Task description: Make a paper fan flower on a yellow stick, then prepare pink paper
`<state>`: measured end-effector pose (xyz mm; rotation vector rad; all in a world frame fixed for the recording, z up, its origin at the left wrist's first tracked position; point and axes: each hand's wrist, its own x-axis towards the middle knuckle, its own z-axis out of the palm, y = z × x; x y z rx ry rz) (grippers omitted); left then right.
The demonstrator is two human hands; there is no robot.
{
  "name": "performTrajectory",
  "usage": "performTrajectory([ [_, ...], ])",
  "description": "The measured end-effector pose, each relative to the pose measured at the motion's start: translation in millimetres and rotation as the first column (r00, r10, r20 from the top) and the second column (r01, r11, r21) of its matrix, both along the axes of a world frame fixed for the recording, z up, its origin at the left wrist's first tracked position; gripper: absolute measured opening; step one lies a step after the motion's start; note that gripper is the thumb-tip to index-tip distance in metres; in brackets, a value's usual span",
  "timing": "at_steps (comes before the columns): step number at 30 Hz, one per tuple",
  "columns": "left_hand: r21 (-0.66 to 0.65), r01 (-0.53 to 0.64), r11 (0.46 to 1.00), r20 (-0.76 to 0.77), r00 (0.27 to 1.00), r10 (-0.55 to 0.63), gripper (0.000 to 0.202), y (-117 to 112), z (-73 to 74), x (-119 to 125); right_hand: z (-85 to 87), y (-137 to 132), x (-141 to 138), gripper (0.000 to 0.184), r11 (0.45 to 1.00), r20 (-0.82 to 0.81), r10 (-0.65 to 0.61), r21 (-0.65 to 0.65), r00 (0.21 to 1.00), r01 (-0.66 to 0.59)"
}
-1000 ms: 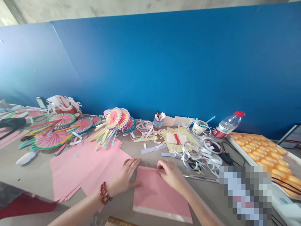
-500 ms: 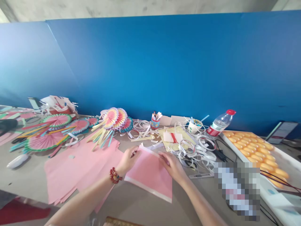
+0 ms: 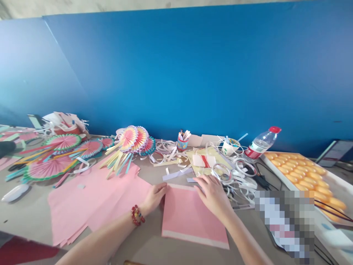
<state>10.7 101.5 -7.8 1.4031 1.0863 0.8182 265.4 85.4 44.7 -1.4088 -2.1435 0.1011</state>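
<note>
A pink sheet of paper (image 3: 193, 213) with pale strips along its near and far edges lies in front of me. My left hand (image 3: 154, 198), with a beaded bracelet (image 3: 137, 215) at the wrist, pinches the sheet's far left corner; its fingertips are partly hidden. My right hand (image 3: 212, 195) rests open over the far right part of the sheet, fingers spread. Beyond the sheet lie pale paper strips (image 3: 178, 174). To the left, a stack of larger pink sheets (image 3: 74, 202) is fanned out on the table.
Pleated paper fans (image 3: 128, 138) lie at the back left. A pen cup (image 3: 182, 143), tangled white strips (image 3: 245, 184) and a tilted bottle (image 3: 261, 143) stand along the blue partition (image 3: 193, 73). A tray of yellow-orange domes (image 3: 300, 173) is at right.
The pink sheet has come down flatter and nearer to me, turned slightly. My right hand has gone from gripping its far edge to lying spread on it. My left hand remains at the corner.
</note>
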Motion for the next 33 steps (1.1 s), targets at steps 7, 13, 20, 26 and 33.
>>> performTrajectory([
  [7, 0.095, -0.015, 0.995, -0.005, 1.0, 0.015, 0.05, -9.5, 7.3, 6.2, -1.5, -22.1, -55.8, 0.018, 0.977, -0.101, 0.215, 0.022, 0.971, -0.214],
  [13, 0.171, 0.006, 0.985, -0.027, 1.0, -0.001, 0.039, -15.1, 12.9, 6.6, -16.9, -23.7, -65.0, 0.014, 0.988, -0.178, 0.152, 0.064, 0.972, -0.142],
  [20, 0.384, 0.113, 0.916, -0.16, 0.986, -0.054, 0.023, -21.5, 22.3, 7.8, -18.1, -26.1, -60.1, 0.013, 0.986, -0.168, 0.162, 0.051, 0.972, -0.156],
  [26, 0.432, 0.181, 0.884, -0.248, 0.966, -0.076, 0.02, -25.4, 24.3, 7.4, -16.7, -27.7, -59.6, 0.013, 0.984, -0.144, 0.166, 0.084, 0.976, -0.155],
  [33, 0.456, 0.213, 0.864, -0.273, 0.958, -0.092, 0.018, -27.9, 26.5, 6.4, -14.6, -29.2, -59.4, 0.016, 0.979, -0.121, 0.175, 0.128, 0.977, -0.16],
])
